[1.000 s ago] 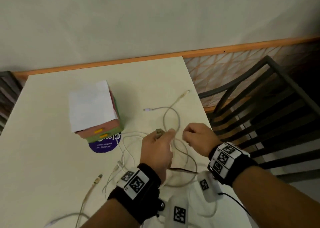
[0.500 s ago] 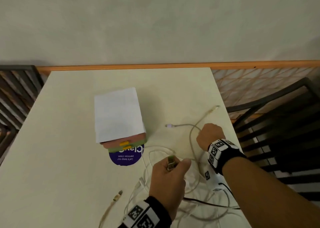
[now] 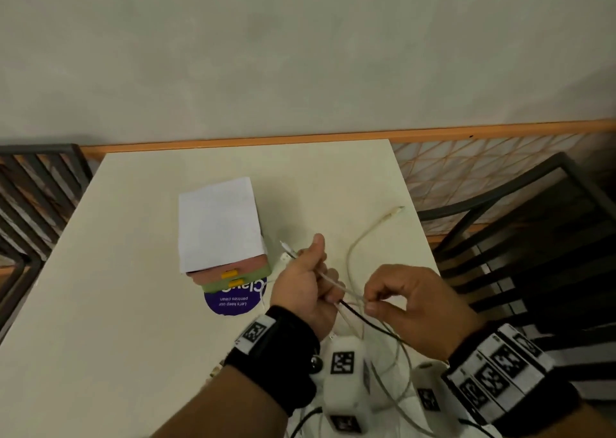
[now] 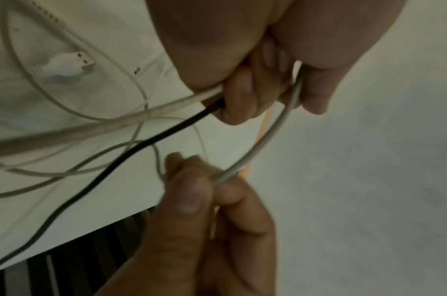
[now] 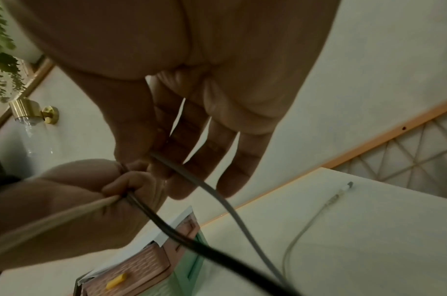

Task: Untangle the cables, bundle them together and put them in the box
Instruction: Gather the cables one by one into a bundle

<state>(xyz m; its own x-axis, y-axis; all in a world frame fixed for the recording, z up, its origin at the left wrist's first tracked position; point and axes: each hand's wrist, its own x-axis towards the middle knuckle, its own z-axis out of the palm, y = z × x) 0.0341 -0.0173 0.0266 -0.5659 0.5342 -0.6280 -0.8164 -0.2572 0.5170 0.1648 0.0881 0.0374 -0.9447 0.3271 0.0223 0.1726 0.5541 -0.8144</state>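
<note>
My left hand [image 3: 316, 281] grips several cables above the table: a black cable [image 3: 361, 317], a thick whitish cable [image 4: 116, 126] and a thin grey cable [image 4: 258, 146]. Their connector ends [image 3: 283, 249] stick out past its thumb. My right hand [image 3: 370, 304], just right of the left, pinches the grey cable [image 5: 217, 196] between thumb and forefinger. The other cable loops lie on the table under both wrists. One loose cable [image 3: 360, 237] runs to the far right, ending in a plug [image 3: 397, 210]. The box [image 3: 223, 234], pink and green with a white sheet on top, stands left of the hands.
The white table [image 3: 116, 304] has its right edge close to my right hand. Black slatted chairs stand to the right [image 3: 533, 237] and left [image 3: 33, 187]. A purple round sticker [image 3: 233, 301] lies under the box's near side. A white USB plug [image 4: 65, 65] lies on the table.
My left hand has risen and now grips several cable ends instead of one plug. My right hand came back from the far cable and pinches the grey strand beside the left hand.
</note>
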